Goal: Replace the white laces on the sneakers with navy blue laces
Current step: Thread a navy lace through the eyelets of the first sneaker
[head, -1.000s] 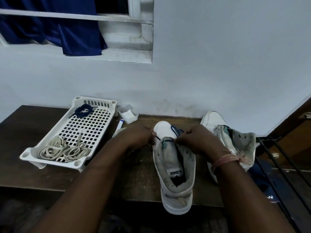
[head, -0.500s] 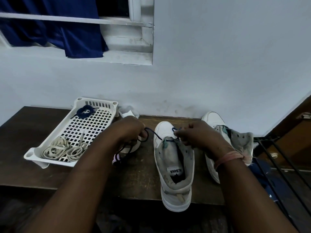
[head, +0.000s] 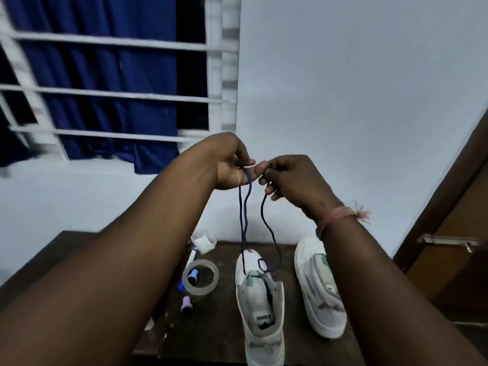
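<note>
Two white high-top sneakers stand on the dark wooden table (head: 211, 328). The nearer sneaker (head: 260, 310) has a navy blue lace (head: 244, 220) threaded through its front eyelets. Both ends of the lace rise taut from the shoe to my hands, held high above it. My left hand (head: 232, 165) pinches two strands between thumb and fingers. My right hand (head: 287, 178) pinches the other strand, its fingertips touching my left hand. The second sneaker (head: 318, 289) stands to the right, without a lace that I can see.
A clear tape roll (head: 202, 277), a purple-capped pen (head: 186, 306) and a small white holder (head: 204, 243) lie left of the sneakers. A barred window with a blue curtain (head: 105, 88) is at upper left. A brown door (head: 454, 247) stands at right.
Both hands have risen from the sneaker's toe to well above it, pulling the navy lace up and together. The view has tilted up; the white basket is hidden behind my left arm.
</note>
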A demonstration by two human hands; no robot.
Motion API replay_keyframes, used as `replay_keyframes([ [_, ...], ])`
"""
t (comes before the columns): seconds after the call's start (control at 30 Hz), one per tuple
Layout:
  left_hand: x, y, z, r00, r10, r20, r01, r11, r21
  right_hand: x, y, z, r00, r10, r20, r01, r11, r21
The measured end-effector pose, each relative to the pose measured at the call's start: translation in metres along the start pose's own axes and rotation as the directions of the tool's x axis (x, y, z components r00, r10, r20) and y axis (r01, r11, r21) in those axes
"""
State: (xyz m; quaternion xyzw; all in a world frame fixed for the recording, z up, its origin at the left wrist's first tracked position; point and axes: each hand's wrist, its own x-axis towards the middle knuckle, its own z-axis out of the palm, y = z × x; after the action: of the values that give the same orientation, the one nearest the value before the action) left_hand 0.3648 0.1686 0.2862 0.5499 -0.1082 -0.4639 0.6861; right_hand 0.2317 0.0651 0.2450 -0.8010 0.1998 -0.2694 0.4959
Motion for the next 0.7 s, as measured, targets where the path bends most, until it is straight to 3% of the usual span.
replay_keyframes([
  [0.2,-0.042,0.053,0.037,0.996,0.039,-0.079,-0.061,0.951,-0.303,0.006,-0.066,-0.031,0.99,-0.079,-0.114,0.076,0.997,-0.029],
  [0.33,-0.074,0.079,0.059,0.996,0.063,-0.065,-0.081,0.943,-0.322,0.008,-0.112,-0.049,0.97,-0.149,-0.191,0.16,0.986,0.041],
  [0.43,-0.083,0.089,0.062,0.996,0.043,-0.078,-0.07,0.918,-0.391,0.008,-0.138,-0.058,0.975,-0.171,-0.144,0.183,0.98,0.081],
  [0.57,-0.083,0.101,0.066,0.976,0.016,-0.216,-0.13,0.84,-0.526,0.005,-0.162,-0.06,0.97,-0.242,0.016,0.241,0.969,0.055],
  [0.7,-0.093,0.121,0.079,0.967,0.021,-0.253,-0.172,0.787,-0.592,0.008,-0.184,-0.064,0.97,-0.242,0.019,0.238,0.963,0.126],
])
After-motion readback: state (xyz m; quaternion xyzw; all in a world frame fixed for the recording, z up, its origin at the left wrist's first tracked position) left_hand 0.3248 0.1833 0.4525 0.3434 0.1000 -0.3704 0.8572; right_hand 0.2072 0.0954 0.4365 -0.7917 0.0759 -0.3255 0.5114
